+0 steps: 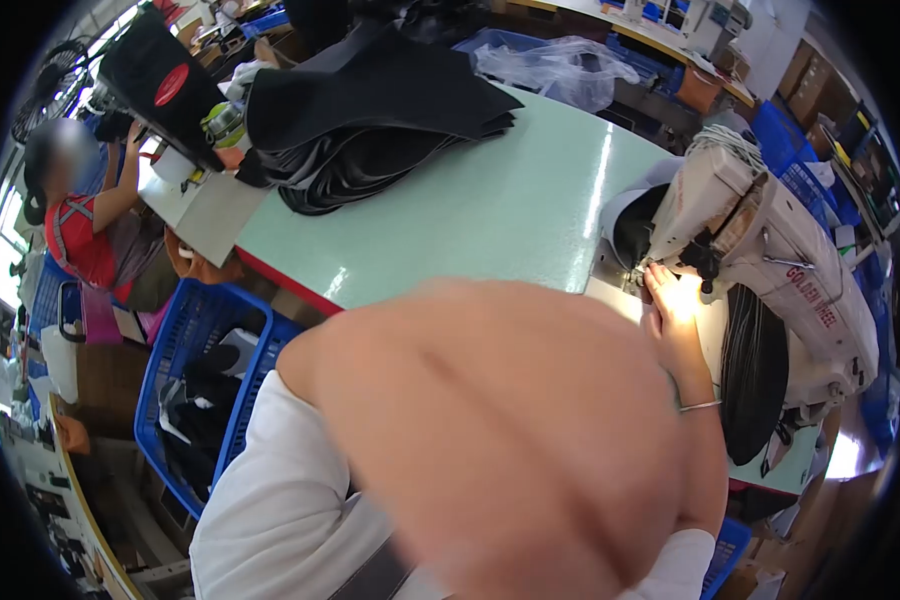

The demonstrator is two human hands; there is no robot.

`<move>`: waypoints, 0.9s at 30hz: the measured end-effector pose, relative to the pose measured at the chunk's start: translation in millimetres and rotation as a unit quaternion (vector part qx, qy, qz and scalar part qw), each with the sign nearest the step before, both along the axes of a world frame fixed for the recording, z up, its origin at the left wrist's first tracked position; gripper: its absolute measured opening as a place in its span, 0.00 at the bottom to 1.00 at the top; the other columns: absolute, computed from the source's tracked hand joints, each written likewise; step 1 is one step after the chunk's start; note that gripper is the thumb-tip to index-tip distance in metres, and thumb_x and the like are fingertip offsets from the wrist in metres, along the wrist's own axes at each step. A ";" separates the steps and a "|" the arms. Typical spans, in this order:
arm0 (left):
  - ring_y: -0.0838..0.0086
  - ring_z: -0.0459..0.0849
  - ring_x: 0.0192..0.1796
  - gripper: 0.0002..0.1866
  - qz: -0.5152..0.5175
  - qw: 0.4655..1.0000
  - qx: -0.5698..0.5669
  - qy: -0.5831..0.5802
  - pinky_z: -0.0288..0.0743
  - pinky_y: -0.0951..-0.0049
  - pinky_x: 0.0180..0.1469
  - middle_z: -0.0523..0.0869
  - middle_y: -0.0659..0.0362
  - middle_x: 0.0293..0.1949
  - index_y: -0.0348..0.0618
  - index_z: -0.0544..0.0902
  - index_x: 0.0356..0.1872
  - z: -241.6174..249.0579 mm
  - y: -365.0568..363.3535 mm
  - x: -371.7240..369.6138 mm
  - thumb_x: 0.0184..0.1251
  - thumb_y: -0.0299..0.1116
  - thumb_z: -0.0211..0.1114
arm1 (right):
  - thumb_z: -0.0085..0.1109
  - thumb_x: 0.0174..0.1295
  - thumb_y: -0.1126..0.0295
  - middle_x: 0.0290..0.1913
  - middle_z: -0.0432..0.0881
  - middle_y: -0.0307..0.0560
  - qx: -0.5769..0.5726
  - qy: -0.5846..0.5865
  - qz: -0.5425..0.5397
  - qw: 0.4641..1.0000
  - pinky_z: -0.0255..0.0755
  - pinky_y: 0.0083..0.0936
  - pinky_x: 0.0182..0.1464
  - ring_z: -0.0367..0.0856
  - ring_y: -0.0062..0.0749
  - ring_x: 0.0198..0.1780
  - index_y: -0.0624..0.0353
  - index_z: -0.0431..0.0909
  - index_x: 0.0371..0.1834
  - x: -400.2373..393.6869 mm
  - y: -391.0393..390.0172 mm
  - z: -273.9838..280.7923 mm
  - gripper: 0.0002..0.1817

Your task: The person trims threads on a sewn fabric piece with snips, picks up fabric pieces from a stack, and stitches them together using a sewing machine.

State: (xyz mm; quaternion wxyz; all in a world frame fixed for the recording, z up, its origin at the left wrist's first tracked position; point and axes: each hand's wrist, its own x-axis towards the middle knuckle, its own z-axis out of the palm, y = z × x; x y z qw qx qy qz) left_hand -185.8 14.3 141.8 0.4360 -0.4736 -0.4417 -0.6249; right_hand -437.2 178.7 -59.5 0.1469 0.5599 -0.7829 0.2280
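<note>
My right hand [673,305] lies by the needle area of a white sewing machine [805,290], its fingers stretched out and lying flat under a bright lamp spot. No held object shows in it. Just right of that hand and wrist, a dark layered piece [753,375] hangs beside the machine. My left hand [530,420] is raised very close to the camera, large and blurred, covering the middle of the view; its fingers cannot be made out. A pile of black sheets [370,115] rests on the pale green table [450,230].
Left of the table is a blue basket [150,400] with dark and grey pieces. At the far left sits another person [85,230] in red. Clear plastic [560,70] lies behind the table. More blue crates [780,140] stand behind the machine.
</note>
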 end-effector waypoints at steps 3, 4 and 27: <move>0.78 0.65 0.17 0.07 0.024 0.999 -0.021 0.009 0.62 0.75 0.21 0.83 0.61 0.25 0.46 0.84 0.27 1.6 -2.2 7.5 0.63 0.22 0.64 | 0.55 0.53 0.82 0.63 0.75 0.64 0.002 -0.013 -0.001 1.000 0.64 0.42 0.69 0.73 0.55 0.66 0.68 0.73 0.62 1.3 1.1 -0.2 0.28; 0.79 0.65 0.17 0.07 0.035 0.999 -0.027 0.011 0.62 0.75 0.21 0.84 0.61 0.25 0.46 0.84 0.26 3.3 -2.5 4.6 0.63 0.22 0.64 | 0.55 0.53 0.82 0.63 0.75 0.64 -0.001 -0.012 -0.005 1.000 0.64 0.42 0.69 0.73 0.55 0.66 0.68 0.73 0.62 1.1 1.4 -0.1 0.28; 0.66 0.83 0.28 0.17 -0.178 0.956 0.225 -0.062 0.77 0.73 0.29 0.84 0.43 0.33 0.22 0.85 0.39 -19.7 47.1 -8.0 0.67 0.34 0.68 | 0.56 0.50 0.85 0.59 0.77 0.63 -0.017 0.000 0.010 1.000 0.66 0.43 0.66 0.73 0.58 0.62 0.69 0.75 0.58 4.5 -2.9 4.2 0.27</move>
